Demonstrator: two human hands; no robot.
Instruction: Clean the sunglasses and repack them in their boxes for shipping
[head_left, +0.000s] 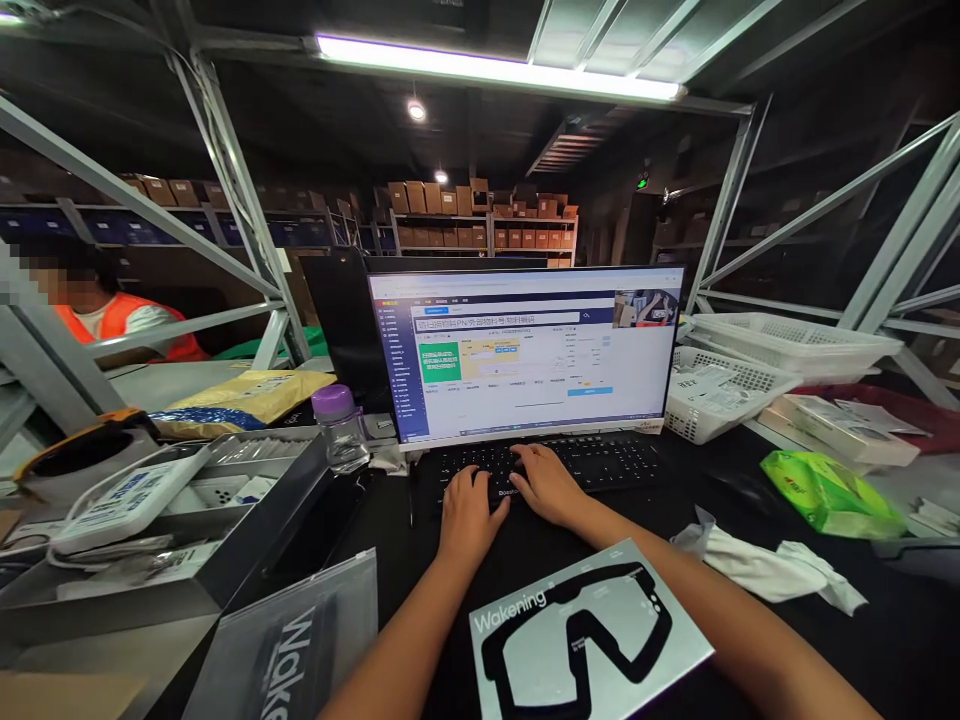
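Both of my hands rest on a black keyboard (592, 462) in front of a lit monitor (525, 350). My left hand (466, 515) lies on the keys at the left with its fingers spread and holds nothing. Beside it, my right hand (547, 485) lies flat on the middle keys, fingers stretched out. Between my forearms, near the desk's front edge, lies a grey "Wakening" box (589, 630) printed with a black goggle shape.
A purple-capped bottle (341, 425) stands left of the monitor, beside a metal tray (247, 540) of devices and packets. White baskets (750, 375), a green packet (829, 492) and a crumpled white cloth (772, 565) lie at the right. A person in an orange vest (120, 320) sits at far left.
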